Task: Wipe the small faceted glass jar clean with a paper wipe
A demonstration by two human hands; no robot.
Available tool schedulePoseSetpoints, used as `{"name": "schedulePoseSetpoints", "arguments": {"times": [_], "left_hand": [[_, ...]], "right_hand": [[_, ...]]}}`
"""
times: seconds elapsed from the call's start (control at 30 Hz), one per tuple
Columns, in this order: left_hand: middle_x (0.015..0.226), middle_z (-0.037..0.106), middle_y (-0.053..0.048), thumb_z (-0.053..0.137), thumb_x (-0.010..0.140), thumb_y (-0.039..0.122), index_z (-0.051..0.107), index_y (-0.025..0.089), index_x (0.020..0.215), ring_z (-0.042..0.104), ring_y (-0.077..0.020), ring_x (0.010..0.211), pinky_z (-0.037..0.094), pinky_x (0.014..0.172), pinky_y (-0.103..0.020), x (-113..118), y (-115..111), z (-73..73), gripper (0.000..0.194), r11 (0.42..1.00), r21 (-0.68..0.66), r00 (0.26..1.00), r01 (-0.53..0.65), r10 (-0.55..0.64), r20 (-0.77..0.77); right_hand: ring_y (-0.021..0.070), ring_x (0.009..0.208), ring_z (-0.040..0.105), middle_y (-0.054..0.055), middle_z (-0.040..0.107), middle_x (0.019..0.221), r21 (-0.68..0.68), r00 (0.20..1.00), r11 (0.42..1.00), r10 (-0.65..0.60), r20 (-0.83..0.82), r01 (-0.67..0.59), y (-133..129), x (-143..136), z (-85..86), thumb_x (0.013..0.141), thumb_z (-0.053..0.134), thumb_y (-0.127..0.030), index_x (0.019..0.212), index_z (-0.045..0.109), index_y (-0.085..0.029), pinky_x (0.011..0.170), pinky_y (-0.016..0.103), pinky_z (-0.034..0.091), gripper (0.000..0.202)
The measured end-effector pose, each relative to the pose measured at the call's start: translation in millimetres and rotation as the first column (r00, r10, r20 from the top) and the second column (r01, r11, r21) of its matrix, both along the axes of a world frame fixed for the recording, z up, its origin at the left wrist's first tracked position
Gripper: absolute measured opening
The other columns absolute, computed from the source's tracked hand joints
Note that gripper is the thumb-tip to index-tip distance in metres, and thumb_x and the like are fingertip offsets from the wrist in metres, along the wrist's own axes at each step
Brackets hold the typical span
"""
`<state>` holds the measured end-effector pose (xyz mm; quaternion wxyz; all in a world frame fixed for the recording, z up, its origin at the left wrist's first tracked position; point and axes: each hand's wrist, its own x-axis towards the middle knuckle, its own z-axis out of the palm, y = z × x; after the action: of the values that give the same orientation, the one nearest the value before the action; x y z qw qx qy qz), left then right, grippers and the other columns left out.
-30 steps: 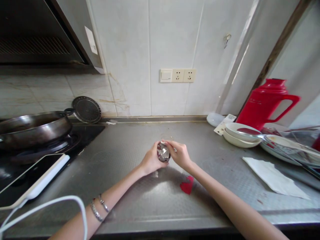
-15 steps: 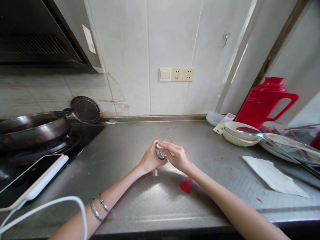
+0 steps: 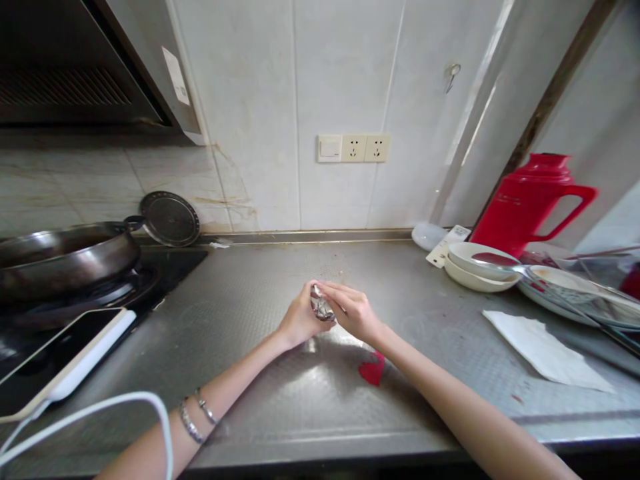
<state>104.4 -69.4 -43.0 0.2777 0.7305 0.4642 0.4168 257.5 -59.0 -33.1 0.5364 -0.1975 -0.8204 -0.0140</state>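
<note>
Pinching a small crumpled silver foil wrapper point(image 3: 323, 309) from both sides, the left hand point(image 3: 300, 319) and right hand point(image 3: 354, 312) hold it just above mid-counter of the grey steel counter point(image 3: 260, 300), fingers closed on it for purchase.

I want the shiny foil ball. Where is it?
In the head view, the foil ball sits mid-counter, pinched between the left hand and right hand, just beyond a red scrap.

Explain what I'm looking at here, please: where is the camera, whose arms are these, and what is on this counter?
The camera sits on a person's head, looking down at their own bare arms. The left hand and right hand together pinch a small crumpled foil wrapper above a steel counter. A red scrap lies below the hands. To the left are a pan and a phone; to the right are a red jug, stacked dishes and a paper napkin.
</note>
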Motion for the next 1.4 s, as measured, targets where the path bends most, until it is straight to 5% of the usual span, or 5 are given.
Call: {"name": "schedulePoseSetpoints", "arguments": {"times": [0.2, 0.47, 0.77, 1.1, 1.4], "left_hand": [[0.102, 0.065, -0.006, 0.081, 0.052, 0.023, 0.039, 0.018, 0.124, 0.065, -0.0199, 0.084, 0.051, 0.075, -0.030, -0.3, 1.2, -2.4, 0.084, 0.999, -0.035, 0.999, -0.004, 0.006, 0.037], [0.101, 0.066, -0.007, 0.080, 0.055, 0.028, 0.040, 0.018, 0.120, 0.066, -0.0197, 0.085, 0.052, 0.076, -0.031, 0.4, 3.4, -4.0, 0.077, 1.000, -0.011, 0.993, 0.027, -0.025, 0.115], [0.110, 0.063, -0.010, 0.084, 0.052, 0.024, 0.039, 0.018, 0.123, 0.063, -0.0215, 0.095, 0.050, 0.083, -0.033, -0.6, 4.2, -6.2, 0.084, 0.998, -0.032, 0.980, 0.061, -0.054, 0.192], [0.109, 0.065, -0.008, 0.082, 0.054, 0.027, 0.041, 0.018, 0.119, 0.064, -0.0221, 0.095, 0.050, 0.084, -0.033, 2.1, 1.3, -1.6, 0.077, 0.999, -0.020, 0.984, 0.035, -0.031, 0.178], [0.104, 0.066, -0.008, 0.084, 0.051, 0.026, 0.042, 0.017, 0.122, 0.065, -0.0219, 0.093, 0.050, 0.082, -0.033, 1.6, 1.0, 0.6, 0.083, 0.999, -0.041, 0.986, 0.030, -0.023, 0.164]], "right_hand": [[0.0166, 0.067, 0.072, 0.004, 0.076, 0.084, -0.321, 0.970, 0.933, -0.212, -0.122, 0.163, 6.5, 2.1, 0.5, 0.092, 0.050, -0.024, 0.093, 0.073, -0.019, 0.060, 0.022, 0.057, 0.023], [0.0197, 0.103, 0.067, 0.009, 0.071, 0.110, -0.048, 0.998, 0.999, -0.008, -0.064, 0.005, -2.7, -2.0, 0.2, 0.092, 0.048, -0.017, 0.112, 0.067, -0.019, 0.092, 0.033, 0.054, 0.027], [0.0162, 0.063, 0.070, 0.005, 0.076, 0.079, -0.400, 0.943, 0.906, -0.244, -0.226, 0.139, 7.6, -0.3, -2.8, 0.092, 0.050, -0.030, 0.090, 0.074, -0.017, 0.056, 0.022, 0.055, 0.026], [0.0192, 0.105, 0.066, 0.007, 0.072, 0.106, 0.052, 0.998, 0.998, 0.021, -0.054, -0.018, -4.4, -1.0, 3.0, 0.092, 0.048, -0.015, 0.115, 0.065, -0.021, 0.095, 0.033, 0.053, 0.029], [0.0185, 0.073, 0.072, 0.005, 0.076, 0.086, -0.408, 0.942, 0.906, -0.229, -0.245, 0.114, 7.3, -0.7, -2.2, 0.093, 0.049, -0.031, 0.095, 0.074, -0.019, 0.064, 0.025, 0.059, 0.027]]}}
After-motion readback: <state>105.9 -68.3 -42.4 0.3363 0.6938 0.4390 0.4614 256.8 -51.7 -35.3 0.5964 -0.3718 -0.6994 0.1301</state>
